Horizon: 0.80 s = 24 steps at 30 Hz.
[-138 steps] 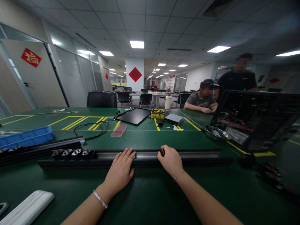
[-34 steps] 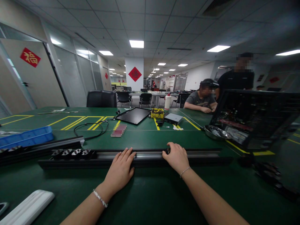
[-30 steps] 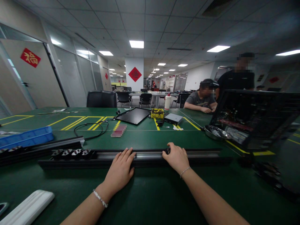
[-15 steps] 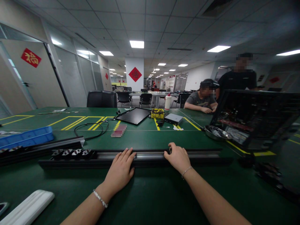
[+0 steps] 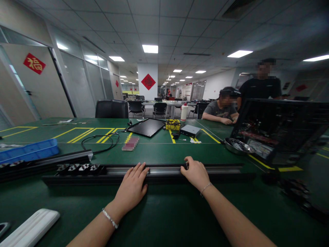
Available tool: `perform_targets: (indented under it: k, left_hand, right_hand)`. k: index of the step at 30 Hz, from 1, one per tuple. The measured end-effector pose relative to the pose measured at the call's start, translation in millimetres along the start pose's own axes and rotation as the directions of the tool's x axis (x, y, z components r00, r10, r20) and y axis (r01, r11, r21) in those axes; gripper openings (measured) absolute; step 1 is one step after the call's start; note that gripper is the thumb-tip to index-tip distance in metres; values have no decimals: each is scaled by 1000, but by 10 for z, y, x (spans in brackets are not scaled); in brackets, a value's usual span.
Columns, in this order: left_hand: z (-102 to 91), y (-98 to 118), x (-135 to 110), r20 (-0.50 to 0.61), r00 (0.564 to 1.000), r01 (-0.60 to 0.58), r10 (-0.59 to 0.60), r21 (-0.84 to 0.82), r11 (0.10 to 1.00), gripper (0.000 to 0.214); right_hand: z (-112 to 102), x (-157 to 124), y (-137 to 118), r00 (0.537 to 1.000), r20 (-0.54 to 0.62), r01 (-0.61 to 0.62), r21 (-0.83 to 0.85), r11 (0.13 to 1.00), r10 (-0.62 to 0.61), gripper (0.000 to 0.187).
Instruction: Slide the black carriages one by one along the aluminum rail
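Touching a long grooved black aluminium rail [image 5: 164, 170], left hand [image 5: 131, 183] fingers spread, right hand [image 5: 195, 174] fingers curled.

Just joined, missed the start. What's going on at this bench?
A person at a green workbench has both hands on a long metal rail. The left hand lies flat on it. The right hand sits further along, its fingers curled by a small dark piece. Dark blocks line the rail's left part. Across the bench, a seated person rests their forearms, with a standing person behind them.
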<state>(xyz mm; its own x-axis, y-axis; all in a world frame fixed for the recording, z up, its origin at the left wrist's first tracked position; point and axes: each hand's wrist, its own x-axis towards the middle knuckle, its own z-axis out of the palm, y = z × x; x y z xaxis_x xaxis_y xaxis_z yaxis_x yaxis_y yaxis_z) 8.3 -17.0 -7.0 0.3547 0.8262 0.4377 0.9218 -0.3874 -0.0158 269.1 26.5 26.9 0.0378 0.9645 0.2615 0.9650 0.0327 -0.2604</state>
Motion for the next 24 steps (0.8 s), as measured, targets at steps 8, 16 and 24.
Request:
perform_targets:
  k: [8, 16, 24]
  left_hand:
    - [0, -8, -4, 0, 1000, -2, 2, 10, 1000, 53]
    - [0, -12, 1, 19, 1000, -3, 3, 27, 1000, 53]
    - [0, -8, -6, 12, 1000, -10, 10, 22, 1000, 52]
  right_hand:
    - [-2, 8, 30, 1000, 12, 10, 9, 1000, -10, 33]
    - [15, 10, 54, 1000, 5, 26, 21, 999, -26, 32]
    - [10, 10, 56, 999, 10, 32, 41, 999, -32, 31]
